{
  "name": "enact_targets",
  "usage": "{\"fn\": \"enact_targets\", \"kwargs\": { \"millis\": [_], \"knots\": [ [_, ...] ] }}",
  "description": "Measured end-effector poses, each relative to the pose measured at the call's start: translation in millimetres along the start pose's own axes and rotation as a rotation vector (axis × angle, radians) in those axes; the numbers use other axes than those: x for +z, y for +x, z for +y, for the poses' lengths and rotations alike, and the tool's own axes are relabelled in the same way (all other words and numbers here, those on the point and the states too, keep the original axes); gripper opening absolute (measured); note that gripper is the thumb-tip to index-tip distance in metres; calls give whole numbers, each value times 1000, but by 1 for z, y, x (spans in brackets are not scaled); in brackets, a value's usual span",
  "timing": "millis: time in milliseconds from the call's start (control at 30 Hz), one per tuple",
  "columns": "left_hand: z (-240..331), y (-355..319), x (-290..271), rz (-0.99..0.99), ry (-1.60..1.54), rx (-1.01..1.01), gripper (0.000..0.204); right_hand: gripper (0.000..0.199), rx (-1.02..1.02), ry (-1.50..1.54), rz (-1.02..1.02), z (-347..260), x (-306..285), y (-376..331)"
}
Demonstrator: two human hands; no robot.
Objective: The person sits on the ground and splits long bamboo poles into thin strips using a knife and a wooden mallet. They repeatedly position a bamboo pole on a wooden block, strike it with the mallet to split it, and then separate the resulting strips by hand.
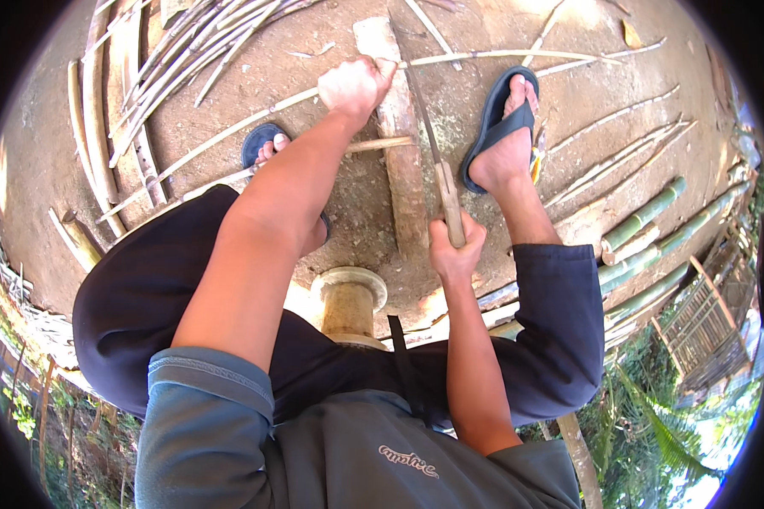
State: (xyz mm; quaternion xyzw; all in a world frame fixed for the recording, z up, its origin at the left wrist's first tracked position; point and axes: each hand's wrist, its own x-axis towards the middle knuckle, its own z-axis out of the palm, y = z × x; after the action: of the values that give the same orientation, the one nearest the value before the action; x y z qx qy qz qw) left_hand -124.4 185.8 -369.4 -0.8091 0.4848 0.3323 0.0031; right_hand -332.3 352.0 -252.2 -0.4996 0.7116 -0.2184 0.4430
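Note:
My left hand (pixel 355 85) grips a long thin bamboo strip (pixel 501 56) that runs across the dirt ground and over a flat wooden block (pixel 403 182). My right hand (pixel 452 250) is closed around the wooden handle of a long knife (pixel 437 157). The blade points away from me and its tip meets the strip just right of my left fist. Both feet wear dark blue sandals, the left foot (pixel 267 148) beside the block and the right foot (pixel 505 140) on its other side.
A short bamboo stump (pixel 348 301) stands between my knees. Several split bamboo strips (pixel 157 72) lie piled at the upper left, more slivers (pixel 628 148) at the right. Green bamboo poles (pixel 654 225) lie at the right edge, with foliage beyond.

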Motion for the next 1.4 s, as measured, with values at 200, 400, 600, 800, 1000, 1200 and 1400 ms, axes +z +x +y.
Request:
{"fn": "enact_targets", "kwargs": {
  "millis": [200, 400, 600, 800, 1000, 1200, 1400],
  "knots": [
    [-9, 4, 8, 53, -27, -9, 50, 8, 37, 42, 14, -2, -5, -17],
    [1, 2, 5, 24, 19, -13, 50, 6, -5, 68, -4, 8, 4, 12],
    [-7, 5, 10, 48, -23, -16, 49, 7, 7, 41, -47, 6, 4, 13],
    [-5, 5, 7, 53, 66, -31, 50, 6, 40, 155, -52, 9, 4, 10],
    [-6, 6, 11, 85, 13, 5, 48, 6, -49, 79, -56, 13, 15, 34],
    [-6, 5, 4, -8, 12, -33, 48, 7, -144, 63, -5, 27, 10, 7],
    [-1, 7, -1, 27, 46, 25, 50, 7, -92, 74, -55, 21, 18, 42]
  ]
}}
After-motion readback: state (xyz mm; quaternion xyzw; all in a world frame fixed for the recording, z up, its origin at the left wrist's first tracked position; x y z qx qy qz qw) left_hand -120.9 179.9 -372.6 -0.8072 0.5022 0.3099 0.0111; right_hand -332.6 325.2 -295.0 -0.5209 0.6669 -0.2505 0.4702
